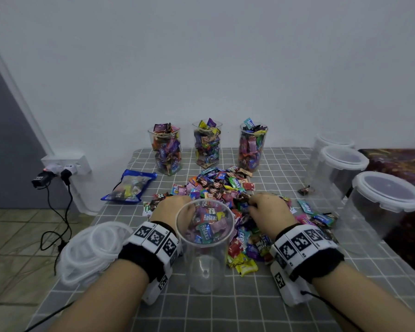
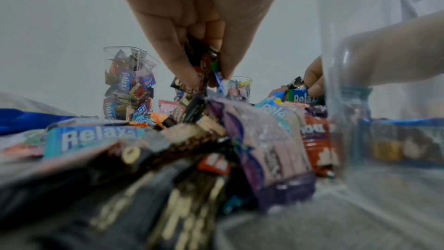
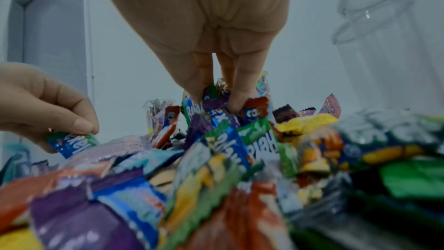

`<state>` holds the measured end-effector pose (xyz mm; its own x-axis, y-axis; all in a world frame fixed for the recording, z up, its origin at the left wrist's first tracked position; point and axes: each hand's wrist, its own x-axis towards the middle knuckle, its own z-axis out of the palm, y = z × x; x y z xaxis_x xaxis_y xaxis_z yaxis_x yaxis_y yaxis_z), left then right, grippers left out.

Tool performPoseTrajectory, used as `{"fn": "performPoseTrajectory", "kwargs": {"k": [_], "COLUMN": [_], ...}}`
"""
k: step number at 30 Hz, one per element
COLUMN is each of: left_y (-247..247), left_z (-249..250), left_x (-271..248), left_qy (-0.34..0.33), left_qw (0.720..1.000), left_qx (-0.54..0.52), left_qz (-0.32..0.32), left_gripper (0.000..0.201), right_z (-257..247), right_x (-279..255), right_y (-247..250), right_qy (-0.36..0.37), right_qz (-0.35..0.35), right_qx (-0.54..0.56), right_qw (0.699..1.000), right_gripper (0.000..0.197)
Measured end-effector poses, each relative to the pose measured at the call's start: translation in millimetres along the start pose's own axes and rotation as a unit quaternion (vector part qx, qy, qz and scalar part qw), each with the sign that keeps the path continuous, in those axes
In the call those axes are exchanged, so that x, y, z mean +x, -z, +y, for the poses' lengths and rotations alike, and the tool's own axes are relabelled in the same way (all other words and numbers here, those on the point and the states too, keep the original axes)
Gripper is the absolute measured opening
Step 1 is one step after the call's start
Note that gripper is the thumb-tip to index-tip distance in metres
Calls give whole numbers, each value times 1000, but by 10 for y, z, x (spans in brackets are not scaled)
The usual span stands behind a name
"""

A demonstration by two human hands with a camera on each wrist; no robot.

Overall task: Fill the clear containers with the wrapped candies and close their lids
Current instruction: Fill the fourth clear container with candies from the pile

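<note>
A tall clear container (image 1: 205, 248) stands open and lidless at the table's front, its bottom bare. Right behind it lies a heap of wrapped candies (image 1: 222, 188). My left hand (image 1: 173, 207) is on the heap's left side, and in the left wrist view this left hand (image 2: 207, 75) pinches a few candies (image 2: 204, 64) between thumb and fingers. My right hand (image 1: 265, 207) is on the heap's right side; the right wrist view shows my right hand (image 3: 216, 100) with fingertips curled into the candies (image 3: 213, 109), gripping some. Three filled containers (image 1: 207, 144) stand lidless by the wall.
A stack of translucent lids (image 1: 91, 250) lies at the front left. A blue candy bag (image 1: 130, 186) lies left of the heap. Three large lidded tubs (image 1: 383, 202) line the right edge. The checked tablecloth (image 1: 225, 305) covers the table; a socket with plugs (image 1: 65, 166) hangs at left.
</note>
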<state>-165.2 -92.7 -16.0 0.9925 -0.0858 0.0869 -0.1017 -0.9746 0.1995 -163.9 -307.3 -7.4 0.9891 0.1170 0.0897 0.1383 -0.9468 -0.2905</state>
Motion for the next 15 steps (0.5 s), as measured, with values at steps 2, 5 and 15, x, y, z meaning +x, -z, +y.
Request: {"fn": "performPoseTrajectory", "kwargs": {"k": [2,5,15], "left_y": [14,37,60], "left_z": [1,11,8], "left_x": [-13,-31,-80], "left_qy": [5,12,-8], "left_qw": [1000,999,995], "left_qx": [-18,-25,-59], "left_qz": [16,34,82], "left_gripper": [28,23,16], "right_z": [22,58,-105], "right_x": [-32,-77,-249], "right_y": [33,72,370], "right_qy": [-3,0,85], "right_qz": [26,49,115], "right_qx": [26,58,212], "right_qw": [999,997,967], "right_gripper": [19,18,16]}}
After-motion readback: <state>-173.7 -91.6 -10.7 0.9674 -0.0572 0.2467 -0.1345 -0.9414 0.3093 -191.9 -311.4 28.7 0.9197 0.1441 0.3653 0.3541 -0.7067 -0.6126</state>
